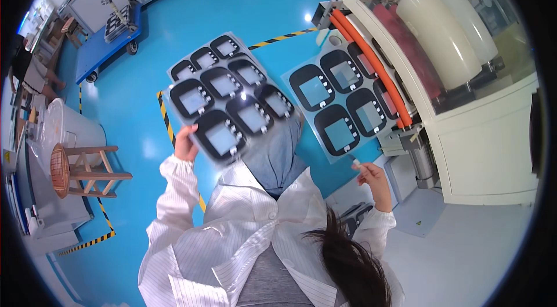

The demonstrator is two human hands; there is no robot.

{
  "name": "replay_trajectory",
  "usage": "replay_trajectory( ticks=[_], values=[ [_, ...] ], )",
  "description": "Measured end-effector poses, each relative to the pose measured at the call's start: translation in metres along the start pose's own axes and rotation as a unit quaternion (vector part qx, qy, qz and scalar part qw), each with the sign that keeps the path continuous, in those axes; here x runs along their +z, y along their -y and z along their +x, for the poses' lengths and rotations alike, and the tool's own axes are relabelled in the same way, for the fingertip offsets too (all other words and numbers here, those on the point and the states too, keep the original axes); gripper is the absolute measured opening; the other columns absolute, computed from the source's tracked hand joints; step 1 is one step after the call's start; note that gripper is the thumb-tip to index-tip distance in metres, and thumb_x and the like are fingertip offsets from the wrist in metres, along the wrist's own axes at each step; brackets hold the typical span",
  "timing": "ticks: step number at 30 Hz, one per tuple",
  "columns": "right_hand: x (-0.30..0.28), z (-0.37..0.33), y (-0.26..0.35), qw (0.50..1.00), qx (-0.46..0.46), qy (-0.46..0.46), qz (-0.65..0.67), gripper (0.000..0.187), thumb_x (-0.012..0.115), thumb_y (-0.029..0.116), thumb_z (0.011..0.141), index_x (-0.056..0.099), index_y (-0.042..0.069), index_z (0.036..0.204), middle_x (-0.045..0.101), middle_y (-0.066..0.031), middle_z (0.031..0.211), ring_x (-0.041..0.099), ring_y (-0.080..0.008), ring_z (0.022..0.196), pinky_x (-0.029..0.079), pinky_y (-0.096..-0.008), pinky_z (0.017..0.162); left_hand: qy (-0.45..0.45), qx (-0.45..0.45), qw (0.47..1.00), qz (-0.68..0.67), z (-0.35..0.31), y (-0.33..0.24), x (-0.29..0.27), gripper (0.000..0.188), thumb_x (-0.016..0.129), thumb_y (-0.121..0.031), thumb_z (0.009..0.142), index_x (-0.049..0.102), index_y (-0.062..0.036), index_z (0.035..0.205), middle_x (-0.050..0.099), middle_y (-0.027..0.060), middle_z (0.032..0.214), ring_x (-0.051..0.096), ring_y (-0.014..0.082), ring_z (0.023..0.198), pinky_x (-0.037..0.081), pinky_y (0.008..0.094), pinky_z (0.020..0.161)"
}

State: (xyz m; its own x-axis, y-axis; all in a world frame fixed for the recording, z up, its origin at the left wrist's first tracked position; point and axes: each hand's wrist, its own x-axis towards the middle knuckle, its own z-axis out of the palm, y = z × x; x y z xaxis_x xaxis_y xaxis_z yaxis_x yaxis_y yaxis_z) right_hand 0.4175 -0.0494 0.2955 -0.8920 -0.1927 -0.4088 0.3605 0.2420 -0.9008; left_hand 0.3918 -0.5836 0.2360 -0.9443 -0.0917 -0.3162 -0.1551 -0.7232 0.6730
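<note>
My left hand [185, 143] is closed on the left edge of a clear printed sheet [241, 95] with several black rounded frames and pale windows. That sheet is slightly blurred and lies over a similar sheet [191, 50] whose far part shows beyond it. To the right, another such sheet [342, 98] reaches out from under the orange rollers of a machine. Beside its near edge my right hand [374, 181] has thumb and fingers pinched together. Whether they grip the sheet's edge or something small, I cannot make out.
The machine [487, 144] with orange rollers [371, 57] and large white rolls [439, 37] fills the right side. At the left are a wooden stool [87, 170], a white bin [72, 127] and a blue trolley [107, 49] with printed sheets. Another person [43, 72] is at far left.
</note>
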Motion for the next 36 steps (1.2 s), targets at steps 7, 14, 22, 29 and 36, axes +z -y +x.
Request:
replay_trajectory(
  ticks=[7, 14, 22, 29, 36],
  values=[
    [0.089, -0.002, -0.022, 0.978, -0.092, -0.081, 0.167, 0.023, 0.048, 0.018, 0.098, 0.062, -0.001, 0.098, 0.066, -0.0101, 0.098, 0.059, -0.0134, 0.072, 0.047, -0.0247, 0.066, 0.016, 0.022, 0.998, 0.053, 0.129, -0.055, -0.109, 0.011, 0.059, -0.009, 0.08, 0.061, -0.0035, 0.09, 0.066, 0.0057, 0.087, 0.065, 0.0166, 0.079, 0.053, 0.0288, 0.071],
    [0.136, -0.034, -0.009, 0.984, -0.101, -0.083, 0.12, 0.022, 0.049, 0.016, 0.097, 0.062, -0.001, 0.097, 0.067, -0.0113, 0.093, 0.059, -0.0132, 0.07, 0.046, -0.0259, 0.066, -0.066, 0.009, 0.997, 0.05, 0.159, -0.072, -0.151, 0.017, 0.055, -0.012, 0.08, 0.058, -0.0023, 0.093, 0.066, 0.0092, 0.093, 0.064, 0.0245, 0.088, 0.052, 0.0359, 0.084],
    [0.148, -0.047, 0.009, 0.989, -0.1, -0.033, 0.108, 0.026, 0.053, 0.02, 0.094, 0.064, -0.002, 0.099, 0.068, -0.0079, 0.092, 0.059, -0.012, 0.07, 0.047, -0.0256, 0.067, -0.24, 0.123, 0.955, 0.125, 0.161, -0.071, -0.177, 0.035, 0.057, -0.009, 0.079, 0.057, 0.0002, 0.113, 0.062, 0.0078, 0.103, 0.058, 0.0209, 0.094, 0.046, 0.0329, 0.083],
    [0.16, -0.034, 0.029, 0.986, -0.091, -0.013, 0.138, 0.024, 0.051, 0.018, 0.095, 0.064, -0.003, 0.096, 0.068, -0.0114, 0.094, 0.058, -0.0127, 0.068, 0.048, -0.0268, 0.067, 0.119, 0.037, 0.971, 0.204, 0.087, -0.013, -0.087, 0.061, 0.053, -0.03, 0.091, 0.034, -0.0019, 0.142, 0.05, 0.0144, 0.134, 0.054, 0.0236, 0.117, 0.043, 0.0311, 0.096],
    [0.139, -0.013, 0.052, 0.994, -0.08, 0.058, 0.042, 0.019, 0.051, 0.012, 0.095, 0.063, -0.001, 0.101, 0.067, -0.007, 0.084, 0.059, -0.0109, 0.066, 0.048, -0.0231, 0.061, 0.282, -0.162, 0.941, -0.093, -0.015, 0.062, 0.039, 0.076, 0.057, -0.029, 0.09, 0.014, -0.0147, 0.15, 0.028, 0.0236, 0.147, 0.038, 0.0359, 0.131, 0.036, 0.0486, 0.105]
  ],
)
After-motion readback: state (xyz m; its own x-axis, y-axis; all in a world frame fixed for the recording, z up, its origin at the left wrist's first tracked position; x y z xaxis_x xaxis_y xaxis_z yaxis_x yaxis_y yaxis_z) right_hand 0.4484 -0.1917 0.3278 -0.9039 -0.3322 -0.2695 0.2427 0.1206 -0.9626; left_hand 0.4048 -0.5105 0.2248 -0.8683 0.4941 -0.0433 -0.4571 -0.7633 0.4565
